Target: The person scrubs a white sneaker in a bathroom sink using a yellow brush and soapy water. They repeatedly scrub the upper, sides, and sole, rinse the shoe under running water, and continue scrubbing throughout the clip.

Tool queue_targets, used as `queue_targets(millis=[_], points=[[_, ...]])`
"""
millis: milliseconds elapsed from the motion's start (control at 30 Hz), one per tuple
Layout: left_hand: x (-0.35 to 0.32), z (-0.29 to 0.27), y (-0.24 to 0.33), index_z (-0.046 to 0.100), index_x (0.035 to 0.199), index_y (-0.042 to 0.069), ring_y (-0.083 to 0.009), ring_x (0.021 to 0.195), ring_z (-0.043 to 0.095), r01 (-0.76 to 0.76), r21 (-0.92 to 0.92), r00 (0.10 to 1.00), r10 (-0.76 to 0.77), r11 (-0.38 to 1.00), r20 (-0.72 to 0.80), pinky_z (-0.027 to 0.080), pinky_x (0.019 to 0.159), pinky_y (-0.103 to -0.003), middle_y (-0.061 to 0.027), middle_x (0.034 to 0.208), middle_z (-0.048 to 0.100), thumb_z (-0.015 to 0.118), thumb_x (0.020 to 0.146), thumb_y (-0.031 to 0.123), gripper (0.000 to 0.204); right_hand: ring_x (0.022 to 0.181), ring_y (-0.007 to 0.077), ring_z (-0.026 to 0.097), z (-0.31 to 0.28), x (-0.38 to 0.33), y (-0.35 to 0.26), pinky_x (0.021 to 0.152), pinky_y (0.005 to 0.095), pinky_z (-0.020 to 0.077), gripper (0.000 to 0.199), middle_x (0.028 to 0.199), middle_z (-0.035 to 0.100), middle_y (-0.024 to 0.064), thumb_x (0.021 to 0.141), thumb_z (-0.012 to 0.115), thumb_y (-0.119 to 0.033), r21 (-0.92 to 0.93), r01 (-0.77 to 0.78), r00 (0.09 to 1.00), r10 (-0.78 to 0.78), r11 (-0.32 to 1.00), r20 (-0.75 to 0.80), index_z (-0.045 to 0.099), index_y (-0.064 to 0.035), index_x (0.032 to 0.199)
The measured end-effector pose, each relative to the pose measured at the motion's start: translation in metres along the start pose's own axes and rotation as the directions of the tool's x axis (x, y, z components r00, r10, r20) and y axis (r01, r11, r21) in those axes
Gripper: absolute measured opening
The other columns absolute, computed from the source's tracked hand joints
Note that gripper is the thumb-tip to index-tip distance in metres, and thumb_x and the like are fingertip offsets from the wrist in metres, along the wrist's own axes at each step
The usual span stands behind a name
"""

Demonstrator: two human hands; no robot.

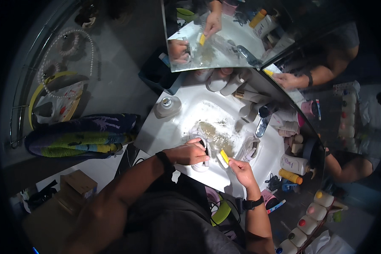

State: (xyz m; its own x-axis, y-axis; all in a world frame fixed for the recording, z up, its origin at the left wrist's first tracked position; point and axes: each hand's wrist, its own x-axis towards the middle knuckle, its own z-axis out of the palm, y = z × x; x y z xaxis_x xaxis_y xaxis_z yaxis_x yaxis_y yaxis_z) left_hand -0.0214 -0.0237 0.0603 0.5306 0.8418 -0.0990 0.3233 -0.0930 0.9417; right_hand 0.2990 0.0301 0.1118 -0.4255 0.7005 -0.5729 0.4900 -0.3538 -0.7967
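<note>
A light-coloured shoe [200, 166] stands at the left side of the white sink [263, 175]. My left hand [189, 153] is closed on its edge, with the fingers partly hidden at the opening. In my right hand [241, 172] is a yellow scrubbing brush [224, 158], its white bristles turned toward the shoe but apart from it. A second pale shoe [250, 149] rests at the right side of the basin. Murky water with foam [213, 132] lies between the two shoes.
A clear pump bottle [168, 106] stands on the left rim. Several bottles [219, 79] line the back, beneath a mirror [211, 55]. The chrome faucet [262, 123] reaches in from the right. Lotion [294, 164] and a yellow tube [291, 176] lie farther right; a towel [82, 135] hangs left.
</note>
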Motion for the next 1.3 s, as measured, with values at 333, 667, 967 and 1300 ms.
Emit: queue_targets(millis=[333, 667, 967, 1300], points=[[0.010, 0.032, -0.023, 0.075, 0.104, 0.002, -0.0320, 0.121, 0.062, -0.043, 0.174, 0.991, 0.064, 0.984, -0.116, 0.020, 0.130, -0.051, -0.0149, 0.105, 0.070, 0.083, 0.086, 0.041, 0.044, 0.067, 0.0133, 0.063, 0.011, 0.026, -0.037, 0.065, 0.0335, 0.0507, 0.032, 0.075, 0.070, 0.0130, 0.101, 0.076, -0.028, -0.258, 0.201, 0.967, -0.149, 0.945, 0.206, 0.078, -0.0095, 0.127], [0.018, 0.033, -0.030, 0.076, 0.096, 0.002, -0.0327, 0.107, 0.067, 0.033, -0.002, 0.998, -0.033, 0.999, -0.057, 0.021, 0.129, -0.054, -0.0150, 0.094, 0.071, 0.085, 0.082, 0.042, 0.043, 0.071, 0.0366, 0.072, 0.011, 0.036, -0.040, 0.068, 0.0424, 0.0569, 0.034, 0.078, 0.074, 0.0162, 0.102, 0.070, -0.041, -0.605, 0.438, 0.898, -0.284, 0.665, 0.337, 0.082, -0.0162, 0.122], [0.017, 0.038, -0.028, 0.069, 0.078, 0.000, -0.0331, 0.106, 0.067, 0.070, -0.009, 0.996, -0.070, 0.998, -0.050, 0.022, 0.128, -0.053, -0.0157, 0.091, 0.070, 0.083, 0.082, 0.043, 0.045, 0.072, 0.0350, 0.073, -0.001, 0.036, -0.027, 0.069, 0.0410, 0.0575, 0.036, 0.081, 0.075, 0.0170, 0.100, 0.074, -0.042, -0.499, 0.173, 0.984, -0.131, 0.849, 0.118, 0.081, -0.0157, 0.124], [0.021, 0.043, -0.036, 0.069, 0.081, -0.001, -0.0322, 0.109, 0.066, 0.083, -0.018, 0.996, -0.083, 0.996, -0.009, 0.018, 0.130, -0.054, -0.0162, 0.093, 0.069, 0.079, 0.083, 0.048, 0.050, 0.066, 0.0345, 0.070, 0.009, 0.029, -0.001, 0.063, 0.0421, 0.0551, 0.034, 0.075, 0.071, 0.0179, 0.099, 0.077, -0.035, -0.468, 0.125, 0.992, -0.114, 0.875, 0.053, 0.080, -0.0128, 0.124]])
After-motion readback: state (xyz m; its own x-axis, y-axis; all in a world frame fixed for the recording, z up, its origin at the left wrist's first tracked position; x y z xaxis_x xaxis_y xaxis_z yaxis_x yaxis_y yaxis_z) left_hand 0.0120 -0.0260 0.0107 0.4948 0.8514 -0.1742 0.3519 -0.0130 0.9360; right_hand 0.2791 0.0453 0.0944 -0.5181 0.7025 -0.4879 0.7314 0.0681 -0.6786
